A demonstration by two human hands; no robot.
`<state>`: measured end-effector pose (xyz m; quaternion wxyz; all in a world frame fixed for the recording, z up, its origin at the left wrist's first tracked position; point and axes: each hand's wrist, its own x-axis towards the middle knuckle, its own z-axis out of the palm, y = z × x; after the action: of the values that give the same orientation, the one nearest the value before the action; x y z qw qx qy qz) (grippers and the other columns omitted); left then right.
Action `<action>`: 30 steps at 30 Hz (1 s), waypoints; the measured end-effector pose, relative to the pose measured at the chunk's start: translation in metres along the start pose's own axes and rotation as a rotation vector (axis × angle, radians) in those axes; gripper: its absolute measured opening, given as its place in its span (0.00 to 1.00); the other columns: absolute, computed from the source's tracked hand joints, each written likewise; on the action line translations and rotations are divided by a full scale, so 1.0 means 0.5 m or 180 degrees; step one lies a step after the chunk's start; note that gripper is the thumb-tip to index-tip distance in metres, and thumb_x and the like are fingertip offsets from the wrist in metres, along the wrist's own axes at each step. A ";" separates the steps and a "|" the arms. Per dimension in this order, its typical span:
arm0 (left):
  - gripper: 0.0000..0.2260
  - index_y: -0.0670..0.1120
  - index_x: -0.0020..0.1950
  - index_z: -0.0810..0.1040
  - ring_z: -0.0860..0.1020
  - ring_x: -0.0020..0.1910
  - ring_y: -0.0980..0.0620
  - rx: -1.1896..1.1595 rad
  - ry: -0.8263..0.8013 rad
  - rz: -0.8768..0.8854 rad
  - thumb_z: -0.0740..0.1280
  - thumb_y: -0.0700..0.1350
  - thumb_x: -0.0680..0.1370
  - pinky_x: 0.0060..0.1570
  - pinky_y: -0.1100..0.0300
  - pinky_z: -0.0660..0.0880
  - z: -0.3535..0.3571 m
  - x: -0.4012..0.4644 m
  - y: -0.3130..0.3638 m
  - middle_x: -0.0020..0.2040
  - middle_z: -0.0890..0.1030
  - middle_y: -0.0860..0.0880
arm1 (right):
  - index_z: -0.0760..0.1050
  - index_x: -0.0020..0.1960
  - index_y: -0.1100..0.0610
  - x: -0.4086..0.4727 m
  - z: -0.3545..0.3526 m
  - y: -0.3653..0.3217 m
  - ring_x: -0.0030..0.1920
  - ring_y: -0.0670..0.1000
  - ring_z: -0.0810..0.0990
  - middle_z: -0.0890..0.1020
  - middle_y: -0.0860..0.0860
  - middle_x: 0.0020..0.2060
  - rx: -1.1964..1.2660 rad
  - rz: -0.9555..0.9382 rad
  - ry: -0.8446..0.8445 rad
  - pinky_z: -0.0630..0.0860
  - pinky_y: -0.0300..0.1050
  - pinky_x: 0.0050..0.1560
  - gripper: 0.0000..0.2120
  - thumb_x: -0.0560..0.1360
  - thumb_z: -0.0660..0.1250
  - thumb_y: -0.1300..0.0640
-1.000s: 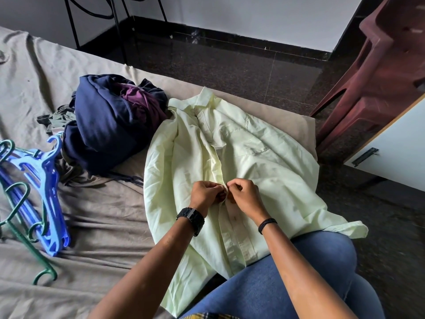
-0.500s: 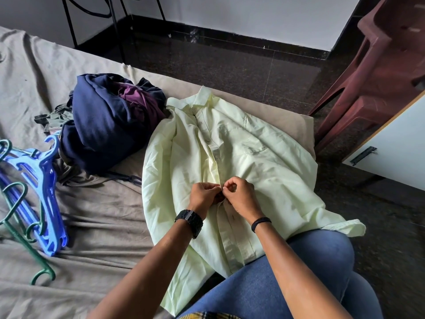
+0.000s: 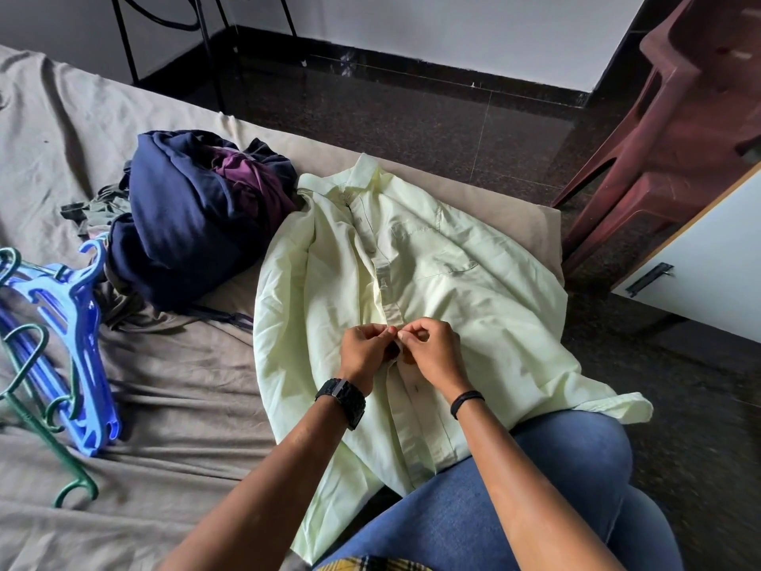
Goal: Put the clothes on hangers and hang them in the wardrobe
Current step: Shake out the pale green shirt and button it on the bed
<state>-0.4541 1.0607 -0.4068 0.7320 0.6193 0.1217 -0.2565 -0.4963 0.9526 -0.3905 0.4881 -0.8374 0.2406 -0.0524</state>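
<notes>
From my head camera, I look down at a pale yellow-green cotton button-up shirt spread front-up on a bed covered with a wrinkled grey-brown sheet. The collar points away from me, and the shirt's lower part drapes over my lap in blue jeans.

My left hand and my right hand meet at the shirt's front placket, about halfway down. Both are narrowed to a pinch, fingertips touching the fabric edge at a button spot; the button itself is hidden by my fingers. My left wrist wears a chunky black watch, my right wrist a thin black band.

To the left of the shirt, touching its shoulder, sits a bundled heap of dark navy and purple clothes. Olive-grey fabric peeks out from under that heap.

Further left, at the frame's edge, lies a stack of bright blue plastic hangers with dark green plastic hangers tangled among them, well apart from the shirt.

Beyond the bed is a dark speckled stone floor. At the upper right stands a maroon plastic chair, and below it a white cabinet door with a small black handle.
</notes>
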 end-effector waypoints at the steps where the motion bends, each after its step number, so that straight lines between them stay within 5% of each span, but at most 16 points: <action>1: 0.08 0.38 0.39 0.76 0.76 0.25 0.52 -0.0068 -0.0026 -0.0016 0.65 0.35 0.78 0.27 0.63 0.75 0.001 -0.002 0.002 0.29 0.77 0.43 | 0.80 0.41 0.59 0.003 -0.004 -0.002 0.34 0.49 0.81 0.81 0.50 0.32 0.0127 0.0091 -0.0061 0.80 0.46 0.40 0.03 0.73 0.70 0.61; 6: 0.06 0.41 0.46 0.73 0.75 0.26 0.56 -0.0512 -0.0087 -0.0074 0.65 0.31 0.76 0.28 0.65 0.75 0.005 -0.003 0.024 0.33 0.78 0.45 | 0.76 0.42 0.59 0.020 -0.035 -0.031 0.30 0.47 0.75 0.76 0.52 0.31 0.1775 0.1084 -0.0830 0.74 0.39 0.31 0.07 0.77 0.64 0.66; 10: 0.08 0.44 0.47 0.71 0.78 0.30 0.54 0.0447 -0.0026 0.0216 0.68 0.34 0.76 0.32 0.63 0.77 0.006 -0.008 0.035 0.38 0.78 0.45 | 0.77 0.51 0.62 0.019 -0.026 -0.018 0.33 0.48 0.76 0.79 0.53 0.38 0.0635 0.0682 -0.0403 0.74 0.38 0.32 0.05 0.75 0.67 0.63; 15: 0.07 0.38 0.52 0.75 0.79 0.34 0.51 0.1478 -0.0069 0.0417 0.61 0.30 0.77 0.35 0.62 0.79 -0.021 -0.034 0.028 0.44 0.79 0.42 | 0.73 0.42 0.55 -0.054 -0.037 0.001 0.35 0.47 0.73 0.76 0.48 0.33 -0.0500 -0.0198 0.0017 0.67 0.34 0.38 0.08 0.70 0.73 0.61; 19: 0.07 0.39 0.48 0.81 0.79 0.31 0.52 0.2407 -0.0177 0.0702 0.66 0.32 0.74 0.40 0.54 0.81 -0.050 -0.064 -0.004 0.38 0.82 0.45 | 0.74 0.44 0.57 -0.116 -0.025 0.037 0.40 0.49 0.72 0.76 0.50 0.40 -0.1084 -0.0570 -0.0220 0.71 0.43 0.44 0.08 0.71 0.72 0.56; 22: 0.04 0.41 0.47 0.82 0.78 0.29 0.54 0.2779 -0.0334 0.0816 0.70 0.37 0.74 0.35 0.59 0.80 -0.047 -0.081 -0.012 0.39 0.83 0.46 | 0.74 0.50 0.60 -0.131 -0.016 0.053 0.49 0.56 0.75 0.78 0.55 0.48 -0.1462 -0.0695 -0.0228 0.70 0.48 0.49 0.09 0.76 0.66 0.55; 27: 0.04 0.39 0.44 0.82 0.78 0.29 0.55 0.3056 -0.0507 0.0828 0.69 0.39 0.75 0.33 0.62 0.78 -0.033 -0.093 -0.008 0.38 0.83 0.44 | 0.78 0.42 0.62 -0.123 -0.025 0.047 0.42 0.58 0.80 0.82 0.57 0.39 -0.1276 -0.0727 -0.0030 0.74 0.50 0.45 0.02 0.72 0.67 0.63; 30: 0.04 0.39 0.47 0.81 0.78 0.28 0.56 0.2817 -0.0721 0.0619 0.67 0.34 0.75 0.35 0.61 0.80 -0.029 -0.102 -0.014 0.38 0.83 0.42 | 0.81 0.41 0.60 -0.125 -0.042 0.048 0.37 0.49 0.80 0.83 0.51 0.35 -0.0673 -0.0261 0.0131 0.75 0.38 0.41 0.01 0.71 0.70 0.63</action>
<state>-0.4986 1.0854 -0.3903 0.4267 0.8487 -0.1387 -0.2800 -0.5663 0.9545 -0.3905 0.3894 -0.8920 0.2204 -0.0639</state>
